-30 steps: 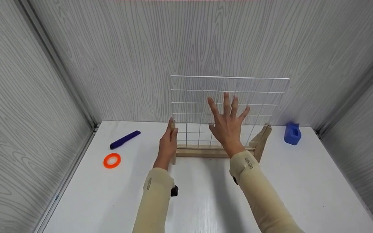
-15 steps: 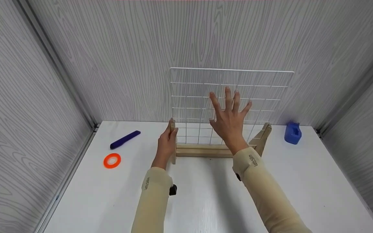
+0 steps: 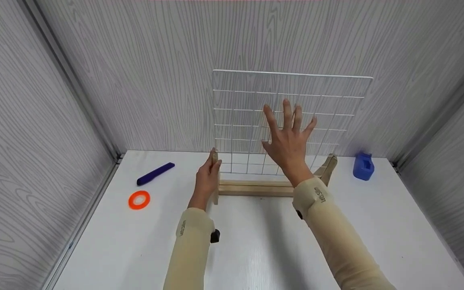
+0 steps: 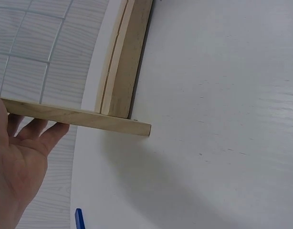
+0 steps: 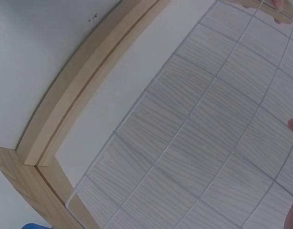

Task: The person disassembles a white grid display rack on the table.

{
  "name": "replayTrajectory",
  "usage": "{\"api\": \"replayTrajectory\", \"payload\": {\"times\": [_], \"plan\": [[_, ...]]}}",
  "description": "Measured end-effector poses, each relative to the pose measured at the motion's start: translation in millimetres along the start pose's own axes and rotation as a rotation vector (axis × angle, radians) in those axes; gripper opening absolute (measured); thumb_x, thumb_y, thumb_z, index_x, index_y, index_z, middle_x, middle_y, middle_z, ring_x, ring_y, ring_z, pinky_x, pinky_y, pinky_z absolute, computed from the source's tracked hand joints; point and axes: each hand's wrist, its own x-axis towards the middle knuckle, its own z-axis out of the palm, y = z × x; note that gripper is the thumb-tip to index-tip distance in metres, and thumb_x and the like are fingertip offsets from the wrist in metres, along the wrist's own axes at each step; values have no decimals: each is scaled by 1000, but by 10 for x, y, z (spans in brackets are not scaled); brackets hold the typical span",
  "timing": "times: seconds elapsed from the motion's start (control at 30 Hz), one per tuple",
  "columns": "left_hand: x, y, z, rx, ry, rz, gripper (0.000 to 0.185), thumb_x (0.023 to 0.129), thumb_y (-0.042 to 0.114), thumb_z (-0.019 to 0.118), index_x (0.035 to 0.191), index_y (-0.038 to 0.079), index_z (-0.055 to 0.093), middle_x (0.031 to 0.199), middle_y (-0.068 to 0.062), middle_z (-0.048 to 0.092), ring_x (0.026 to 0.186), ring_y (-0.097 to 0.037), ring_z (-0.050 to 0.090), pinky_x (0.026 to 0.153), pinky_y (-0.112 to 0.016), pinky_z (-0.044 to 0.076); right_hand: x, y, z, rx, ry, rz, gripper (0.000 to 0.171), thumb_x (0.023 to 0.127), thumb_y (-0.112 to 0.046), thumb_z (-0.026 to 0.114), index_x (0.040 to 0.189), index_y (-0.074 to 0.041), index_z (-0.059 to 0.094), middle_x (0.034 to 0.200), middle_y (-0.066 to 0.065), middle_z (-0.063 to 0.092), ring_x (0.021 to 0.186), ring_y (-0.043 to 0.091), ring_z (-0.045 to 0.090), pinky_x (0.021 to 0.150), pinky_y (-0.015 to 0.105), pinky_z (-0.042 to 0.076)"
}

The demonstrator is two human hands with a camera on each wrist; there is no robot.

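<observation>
A white wire grid panel [image 3: 252,104] stands upright over a wooden stand [image 3: 252,188] near the back wall. Its lower edge hangs just above the stand's slotted rail. My right hand [image 3: 290,141] lies flat against the front of the grid, fingers straight and spread. My left hand [image 3: 207,177] grips the stand's left end piece [image 4: 89,119], fingers along its far side. In the right wrist view the grid [image 5: 194,143] is clear of the rail [image 5: 75,90].
A purple marker [image 3: 155,173] and an orange tape ring [image 3: 139,199] lie at the table's left. A blue container [image 3: 363,166] stands at the back right, beyond the stand's right upright [image 3: 326,171]. Grey panelled walls close in the back and both sides.
The grid has risen steadily with my right hand against it, its bottom edge coming up off the rail. My left hand has stayed on the stand's end piece.
</observation>
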Motion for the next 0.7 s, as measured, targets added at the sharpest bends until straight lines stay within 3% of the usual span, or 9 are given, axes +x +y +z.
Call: {"api": "replayTrajectory", "payload": {"times": [0.27, 0.47, 0.7], "plan": [[5, 27, -10, -3, -13, -42, 60, 108, 43, 45, 161, 21, 28, 155, -16, 48, 144, -34, 46, 117, -50, 40, 91, 21, -87, -10, 15, -11, 119, 75, -51, 87, 161, -40, 5, 168, 15, 10, 151, 46, 19, 108, 85, 15], [25, 31, -13, -22, -26, -86, 61, 108, 43, 46, 161, 19, 27, 160, -12, 42, 148, -32, 40, 120, -49, 36, 138, 41, -124, -14, 50, -19, 119, 74, -52, 87, 161, -40, 7, 167, 16, 14, 150, 46, 23, 108, 85, 17], [29, 22, -30, -74, -39, -87, 63, 107, 41, 49, 161, 17, 27, 161, -14, 41, 148, -31, 39, 120, -47, 36, 199, 59, -177, -16, 65, -26, 119, 74, -54, 87, 161, -40, 7, 167, 16, 15, 150, 46, 23, 108, 85, 17]]}}
